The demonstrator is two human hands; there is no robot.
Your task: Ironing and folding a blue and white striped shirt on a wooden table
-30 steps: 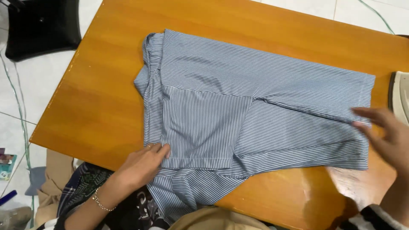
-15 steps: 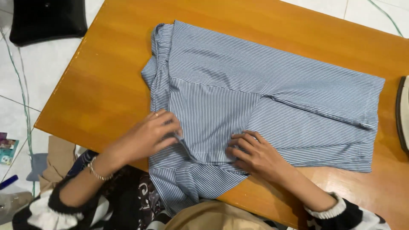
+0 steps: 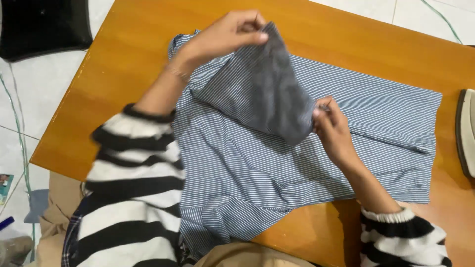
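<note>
A blue-and-white striped shirt [image 3: 356, 109] lies spread across the orange wooden table [image 3: 123, 94]. My left hand [image 3: 225, 34] pinches one corner of the shirt's short sleeve [image 3: 260, 94] and holds it raised near the far side. My right hand [image 3: 334, 131] grips the sleeve's other corner at mid-table. The lifted sleeve is stretched between both hands, its underside facing me. The shirt's lower edge hangs over the table's near edge by my lap. Both of my arms wear black-and-white striped sleeves.
An iron [image 3: 466, 131] rests at the table's right edge. A black object [image 3: 44, 24] sits on the white tiled floor at upper left. Thin green cords [image 3: 17, 118] run across the floor on the left. Beige cloth [image 3: 54, 212] lies below the table's near-left corner.
Both hands took hold of the sleeve at the near side and lifted it up and away, flipping it toward the far side. My left arm now reaches across the shirt.
</note>
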